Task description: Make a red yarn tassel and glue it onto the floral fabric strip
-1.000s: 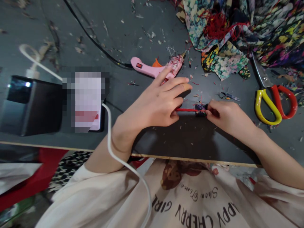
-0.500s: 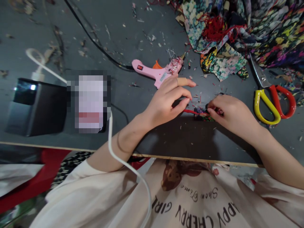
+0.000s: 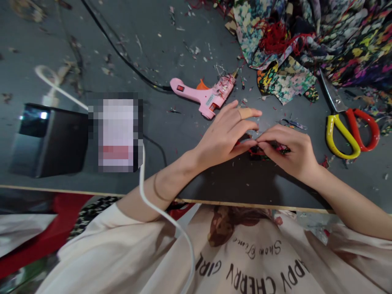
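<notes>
Closely, our two hands meet just above the counter (image 3: 229,183): the left thumb tip reaches the pinched thumb and forefinger of our right hand (image 3: 289,147). We cannot tell what, if anything, is gripped at that tiny meeting point. Our left hand (image 3: 222,134) is spread, its fingers pointing toward the right one, with a beige band (image 3: 244,113) around one finger. A small dark flowered strip of cloth (image 3: 255,154) lies under and between the fingertips, near the front edge, partly hidden by our right hand.

Just beyond our left fingers we have a pink glue gun (image 3: 197,98) on its side, nozzle pointing away to the right, threads clinging to its front, a black cord (image 3: 122,59) running from its handle. Past our right hand lie scissors (image 3: 338,104) with one yellow and one red handle. Farther off, a flowered cloth piece (image 3: 289,81) sits beside a heap of patterned fabric (image 3: 346,45), with tangled red thread (image 3: 275,38) on it. On our left, a phone (image 3: 118,134), its screen blurred, stands near a dark box (image 3: 58,141). A white cable (image 3: 142,179) passes over our left forearm.
</notes>
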Action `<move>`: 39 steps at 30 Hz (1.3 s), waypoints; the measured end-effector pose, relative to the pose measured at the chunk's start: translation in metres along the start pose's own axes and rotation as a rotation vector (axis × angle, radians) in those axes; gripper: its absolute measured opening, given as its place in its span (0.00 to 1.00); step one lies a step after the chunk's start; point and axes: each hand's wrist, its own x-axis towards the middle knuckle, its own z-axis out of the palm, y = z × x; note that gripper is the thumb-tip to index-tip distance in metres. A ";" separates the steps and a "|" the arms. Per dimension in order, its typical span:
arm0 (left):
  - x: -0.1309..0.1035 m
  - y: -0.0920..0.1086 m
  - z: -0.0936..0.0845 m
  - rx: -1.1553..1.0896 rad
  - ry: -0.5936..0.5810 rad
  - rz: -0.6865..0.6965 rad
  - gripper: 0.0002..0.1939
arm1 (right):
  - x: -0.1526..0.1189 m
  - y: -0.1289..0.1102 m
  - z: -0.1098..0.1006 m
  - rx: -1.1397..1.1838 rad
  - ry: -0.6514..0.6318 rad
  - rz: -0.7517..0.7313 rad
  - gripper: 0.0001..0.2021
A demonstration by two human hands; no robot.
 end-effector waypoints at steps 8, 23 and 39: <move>0.001 -0.002 0.000 0.053 -0.010 0.048 0.13 | 0.001 0.004 -0.003 0.016 -0.026 -0.039 0.06; 0.000 -0.003 -0.002 0.091 -0.016 0.067 0.12 | 0.001 0.006 -0.006 -0.023 -0.134 -0.078 0.05; 0.000 -0.003 -0.002 0.069 -0.009 0.064 0.13 | 0.000 0.007 -0.004 0.030 -0.133 -0.058 0.07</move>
